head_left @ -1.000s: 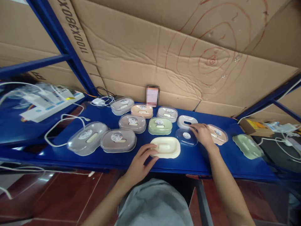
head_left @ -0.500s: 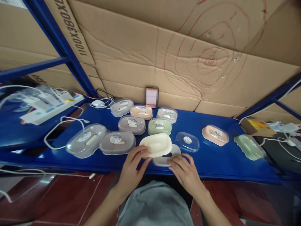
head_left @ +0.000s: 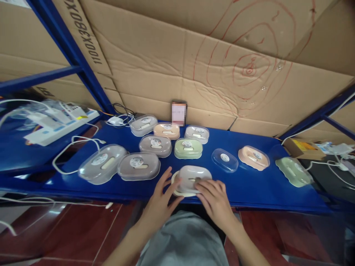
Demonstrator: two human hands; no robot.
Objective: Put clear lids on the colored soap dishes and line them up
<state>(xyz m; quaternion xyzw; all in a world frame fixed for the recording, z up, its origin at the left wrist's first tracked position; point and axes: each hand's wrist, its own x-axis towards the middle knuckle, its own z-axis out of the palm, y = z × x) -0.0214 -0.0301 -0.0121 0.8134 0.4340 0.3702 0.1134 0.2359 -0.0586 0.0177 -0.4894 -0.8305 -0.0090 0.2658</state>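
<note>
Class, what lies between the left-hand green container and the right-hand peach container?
In the head view, a clear lid with a round label lies between the green container and the peach container.

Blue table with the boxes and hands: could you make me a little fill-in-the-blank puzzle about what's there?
1. The ____ hand reaches over the middle of the pale slotted piece.
2. The base beneath the pale slotted piece is ____-coloured.
3. The clear lid lies to the ____ of the peach box.
4. The rings drawn on the cardboard are ____.

Missing words: right; cream; left; red.
</note>
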